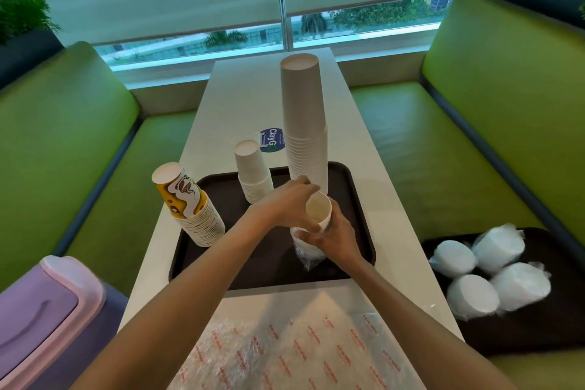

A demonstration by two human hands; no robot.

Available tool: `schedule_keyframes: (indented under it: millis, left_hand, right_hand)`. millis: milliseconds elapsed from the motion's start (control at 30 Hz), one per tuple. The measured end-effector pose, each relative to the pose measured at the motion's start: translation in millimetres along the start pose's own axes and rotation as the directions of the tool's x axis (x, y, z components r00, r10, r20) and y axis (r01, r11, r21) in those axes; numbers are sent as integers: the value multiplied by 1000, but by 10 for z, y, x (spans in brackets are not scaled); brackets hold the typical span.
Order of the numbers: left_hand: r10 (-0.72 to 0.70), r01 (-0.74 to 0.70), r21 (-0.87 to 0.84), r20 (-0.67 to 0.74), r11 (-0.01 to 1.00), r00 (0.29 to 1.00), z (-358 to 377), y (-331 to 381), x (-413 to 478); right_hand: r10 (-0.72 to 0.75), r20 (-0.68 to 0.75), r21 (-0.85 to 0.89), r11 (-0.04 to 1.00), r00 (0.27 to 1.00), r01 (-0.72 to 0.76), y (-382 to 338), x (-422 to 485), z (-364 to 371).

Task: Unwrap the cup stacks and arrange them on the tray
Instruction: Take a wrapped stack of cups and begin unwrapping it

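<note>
Dark tray [221, 263] lies flat on a white table [240, 98], at the middle of the tabletop.

Three unwrapped stacks stand on it, all upside down:
- A yellow patterned cup stack [190, 209] sits at the tray's near left corner and leans left.
- A short white cup stack [253, 174] stands at the far edge, near the middle.
- A tall white cup stack [305, 123] stands at the far right and rises well above the others.

A fourth item, the held cup stack [318, 212], is over the tray just in front of the tall stack, base end tilted toward the camera. Clear plastic wrap [308, 258] hangs crumpled from its lower end, down to the tray surface.

The left hand [285, 206] is curled round the upper end of the held cup stack, fingers over the far side and thumb on the near side. The right hand [337, 237] grips the lower part from the right, thumb across the front.

On the green bench [443, 168] to the right, a second dark tray [538, 336] carries four wrapped cup bundles [519, 286], lying on their sides and touching.

Other items noted:
- A clear plastic sheet with red print [300, 345] lies on the table's near end, just beside the first tray.
- A blue sticker [272, 136] lies on the table beyond the tray.
- A purple lidded bin [41, 310] stands at the lower left, beside the table.
</note>
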State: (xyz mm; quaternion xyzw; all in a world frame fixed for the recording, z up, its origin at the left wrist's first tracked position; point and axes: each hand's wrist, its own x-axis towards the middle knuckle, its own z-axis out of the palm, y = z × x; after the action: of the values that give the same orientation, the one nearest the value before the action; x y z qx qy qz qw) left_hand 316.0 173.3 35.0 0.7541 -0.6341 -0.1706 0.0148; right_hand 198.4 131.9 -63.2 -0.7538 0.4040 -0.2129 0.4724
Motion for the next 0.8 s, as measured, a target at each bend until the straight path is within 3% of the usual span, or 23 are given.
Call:
schedule_keyframes:
  millis: [133, 800]
  left_hand:
    - [-5, 5, 66, 2, 998, 1000, 15, 55, 2]
    - [-80, 81, 8, -104, 997, 991, 50, 35, 70]
  right_hand:
    - [13, 5, 28, 1000, 1000, -13, -24, -16, -10]
    - [3, 50, -44, 999, 999, -1, -27, -42, -48]
